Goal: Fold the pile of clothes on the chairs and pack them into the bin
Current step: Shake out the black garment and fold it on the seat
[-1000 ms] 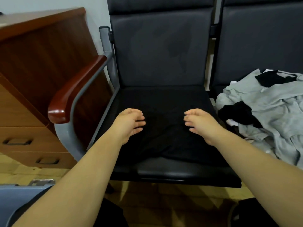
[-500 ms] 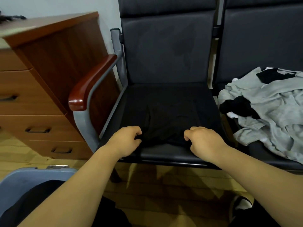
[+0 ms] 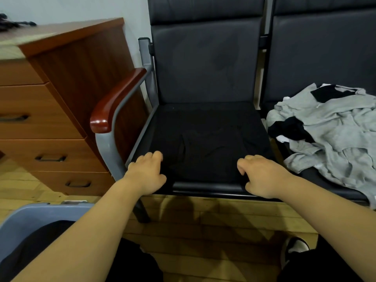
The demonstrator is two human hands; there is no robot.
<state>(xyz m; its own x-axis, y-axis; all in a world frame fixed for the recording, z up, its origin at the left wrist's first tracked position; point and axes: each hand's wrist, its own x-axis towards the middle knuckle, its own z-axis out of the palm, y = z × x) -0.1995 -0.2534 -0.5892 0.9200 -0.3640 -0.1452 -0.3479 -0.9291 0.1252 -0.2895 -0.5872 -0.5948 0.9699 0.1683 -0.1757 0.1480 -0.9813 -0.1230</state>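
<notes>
A black garment point(image 3: 205, 147) lies spread flat on the seat of the left chair point(image 3: 203, 64). My left hand point(image 3: 146, 174) grips its near left edge at the seat front, fingers curled into the cloth. My right hand point(image 3: 262, 176) grips the near right edge the same way. A pile of grey and black clothes point(image 3: 329, 131) lies rumpled on the right chair. The grey-blue bin point(image 3: 30, 218) stands on the floor at the lower left, with dark cloth inside it.
A wooden drawer cabinet point(image 3: 53, 110) stands left of the chair, close to its red-brown armrest point(image 3: 116, 100). Wooden floor point(image 3: 203, 226) runs under the chairs. A shoe point(image 3: 295, 249) shows at the lower right.
Both hands have drawn back from the middle of the seat to its front edge and curled onto the black garment's near edge. The view has shifted, and more of the bin shows.
</notes>
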